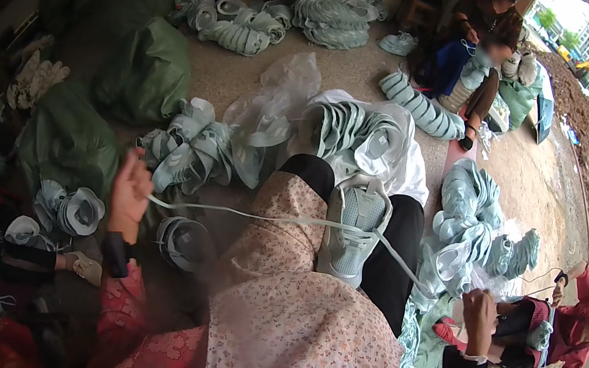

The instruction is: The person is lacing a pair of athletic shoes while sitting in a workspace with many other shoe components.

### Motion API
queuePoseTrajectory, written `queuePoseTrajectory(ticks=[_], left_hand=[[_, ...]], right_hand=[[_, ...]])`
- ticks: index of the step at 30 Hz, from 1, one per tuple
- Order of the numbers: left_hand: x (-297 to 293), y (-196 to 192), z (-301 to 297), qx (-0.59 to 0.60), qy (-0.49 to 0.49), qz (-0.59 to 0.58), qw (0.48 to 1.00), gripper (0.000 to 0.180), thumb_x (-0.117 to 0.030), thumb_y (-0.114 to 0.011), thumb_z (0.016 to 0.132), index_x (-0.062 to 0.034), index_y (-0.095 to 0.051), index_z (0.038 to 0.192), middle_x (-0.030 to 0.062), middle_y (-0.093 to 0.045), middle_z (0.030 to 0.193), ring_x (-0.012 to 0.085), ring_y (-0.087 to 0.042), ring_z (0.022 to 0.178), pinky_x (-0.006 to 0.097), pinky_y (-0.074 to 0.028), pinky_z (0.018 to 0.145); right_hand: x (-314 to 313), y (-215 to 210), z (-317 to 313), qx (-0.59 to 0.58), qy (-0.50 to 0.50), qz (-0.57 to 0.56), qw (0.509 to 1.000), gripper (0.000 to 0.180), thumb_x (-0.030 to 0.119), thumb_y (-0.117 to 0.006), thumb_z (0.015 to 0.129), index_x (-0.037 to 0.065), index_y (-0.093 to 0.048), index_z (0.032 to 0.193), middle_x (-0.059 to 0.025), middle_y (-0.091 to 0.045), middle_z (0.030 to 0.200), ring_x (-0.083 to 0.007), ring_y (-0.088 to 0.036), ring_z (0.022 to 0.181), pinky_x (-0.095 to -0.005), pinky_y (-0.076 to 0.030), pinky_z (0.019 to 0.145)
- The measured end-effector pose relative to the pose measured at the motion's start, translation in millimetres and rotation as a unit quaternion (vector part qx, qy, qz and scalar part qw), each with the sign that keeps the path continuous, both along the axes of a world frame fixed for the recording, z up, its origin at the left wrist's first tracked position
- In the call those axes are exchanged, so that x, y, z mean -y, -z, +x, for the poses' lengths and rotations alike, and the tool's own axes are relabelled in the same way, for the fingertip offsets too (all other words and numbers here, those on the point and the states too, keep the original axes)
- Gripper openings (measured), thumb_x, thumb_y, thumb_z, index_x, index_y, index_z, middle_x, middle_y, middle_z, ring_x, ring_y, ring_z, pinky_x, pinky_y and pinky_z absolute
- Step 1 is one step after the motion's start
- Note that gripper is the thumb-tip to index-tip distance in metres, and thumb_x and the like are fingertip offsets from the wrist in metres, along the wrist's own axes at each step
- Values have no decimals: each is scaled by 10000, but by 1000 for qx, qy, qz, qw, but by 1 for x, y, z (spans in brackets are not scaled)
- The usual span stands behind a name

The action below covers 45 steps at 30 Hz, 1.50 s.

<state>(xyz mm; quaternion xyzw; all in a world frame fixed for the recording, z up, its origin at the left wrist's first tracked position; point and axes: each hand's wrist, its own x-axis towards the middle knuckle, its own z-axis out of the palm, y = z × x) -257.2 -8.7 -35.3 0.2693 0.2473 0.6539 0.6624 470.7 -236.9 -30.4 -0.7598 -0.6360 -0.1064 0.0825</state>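
A pale grey-green sneaker upper [355, 222] without a visible sole lies on my lap, between the flowered apron [302, 319] and my dark trousers. A light shoelace [242, 212] passes through its eyelets and stretches out to both sides. Off to the left, my left hand [130, 194] is closed in a pinch on one end of the lace. My right hand [479, 321] is closed too, out to the right, where the other stretch of lace runs toward its fingers; the last bit blends into the pale uppers behind.
Stacked uppers [354, 135] on white plastic stand just beyond my knees. More piles of uppers [466, 214] lie right, with loose ones [191, 146] left. Green sacks [145, 71] sit at far left. Several people work around me, one seated person [487, 29] at far right.
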Motion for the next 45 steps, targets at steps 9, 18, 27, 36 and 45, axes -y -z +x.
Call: queuePoseTrajectory(ticks=[9,18,27,36,45], left_hand=[[-5,-5,229,-480,212,206,826,242,-234,-558,921,-45,-696,856,10,-678,796,110,-606,723,278,-467,638],[-4,-4,286,-638,101,446,620,209,-224,-584,872,-53,-634,762,94,-639,768,274,-629,776,401,-459,724],[-5,7,287,-632,126,490,588,211,-210,-535,866,-55,-558,723,78,-555,738,269,-562,782,401,-360,799],[-6,7,293,-663,167,418,598,217,-186,-518,830,-56,-567,664,96,-594,722,284,-579,760,390,-354,780],[-9,0,301,-648,247,281,663,281,-260,-536,815,-30,-613,674,165,-614,689,319,-608,700,388,-390,772]], right_hand=[[-107,-47,-189,-652,-89,-155,737,221,142,-579,955,8,-600,1130,-38,-622,727,-74,-579,593,-221,-471,510],[-144,-44,-235,-643,-111,-251,715,237,174,-561,964,32,-578,1153,-5,-596,672,-58,-523,496,-207,-422,446],[-138,-31,-240,-614,-145,-219,745,282,128,-565,944,0,-514,1190,-27,-599,711,-77,-529,548,-230,-429,473],[-132,-35,-250,-628,-144,-203,738,323,104,-575,926,-21,-497,1214,-33,-597,730,-82,-546,597,-241,-449,510],[-132,-31,-254,-634,-141,-194,736,313,104,-569,931,-22,-494,1208,-18,-578,703,-77,-532,561,-231,-429,488]])
